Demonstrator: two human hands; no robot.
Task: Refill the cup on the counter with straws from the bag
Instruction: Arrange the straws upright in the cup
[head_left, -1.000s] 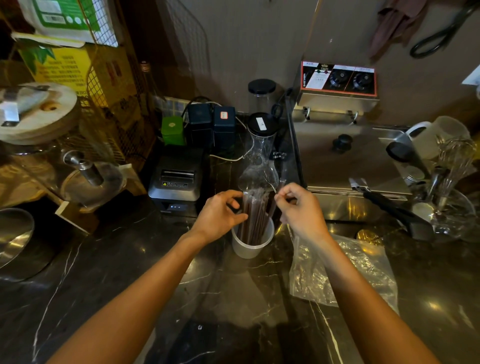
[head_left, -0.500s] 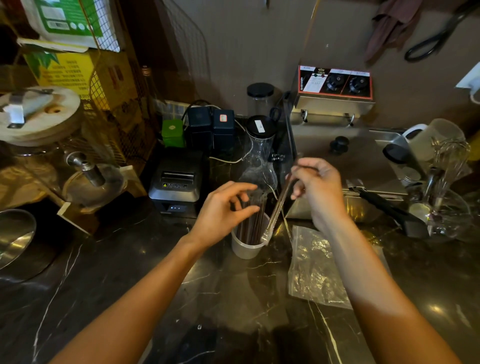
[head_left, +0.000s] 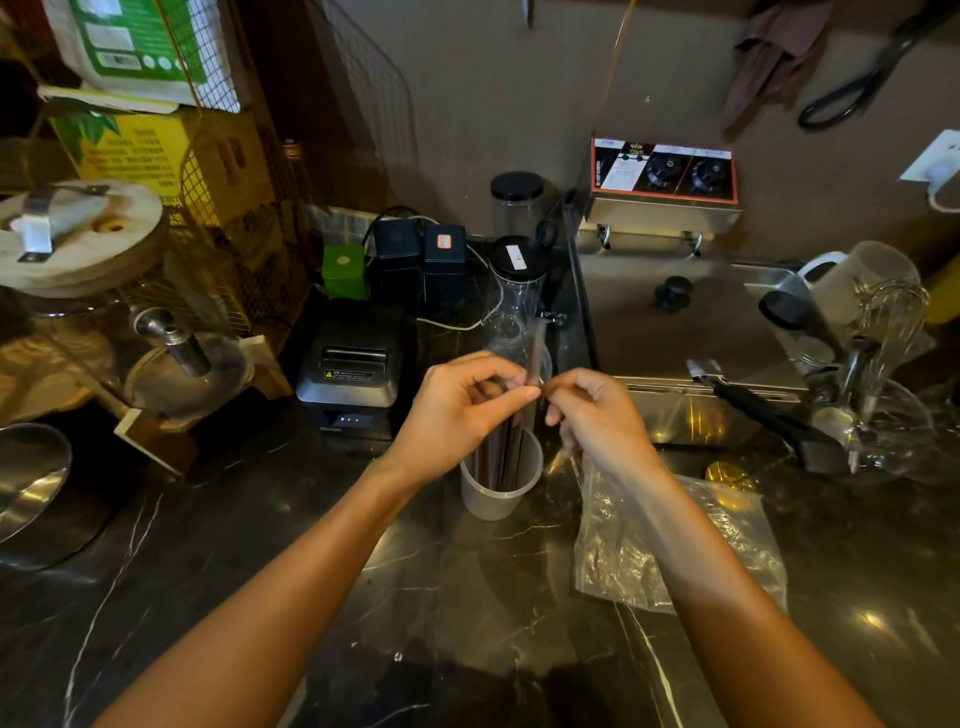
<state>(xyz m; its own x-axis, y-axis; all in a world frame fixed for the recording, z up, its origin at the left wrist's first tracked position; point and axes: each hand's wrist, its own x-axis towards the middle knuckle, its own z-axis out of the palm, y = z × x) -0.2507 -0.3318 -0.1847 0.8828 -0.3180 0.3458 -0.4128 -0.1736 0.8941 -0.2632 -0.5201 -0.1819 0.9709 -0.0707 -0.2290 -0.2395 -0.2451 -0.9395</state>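
A translucent white cup (head_left: 496, 496) stands on the dark marble counter, holding several dark wrapped straws (head_left: 503, 457) upright. Above its rim, my left hand (head_left: 457, 410) and my right hand (head_left: 592, 415) meet at the fingertips. Both pinch a single wrapped straw (head_left: 535, 353) that rises above the fingers and runs down into the cup. A flat clear plastic bag (head_left: 727, 530) lies to the right of the cup, partly under my right forearm; it looks nearly flat and I cannot tell what is left inside.
A black receipt printer (head_left: 353, 374) sits behind and left of the cup. Clear bottles with black lids (head_left: 519, 275) stand behind it. A steel fryer (head_left: 675, 332) fills the back right, with tongs (head_left: 769, 410) and glassware (head_left: 883, 364) beside it. A glass dispenser (head_left: 93, 291) stands left.
My right hand has come down from its raised spot and moved left to meet my left hand above the cup. The single straw now stands upright between both hands' fingertips.
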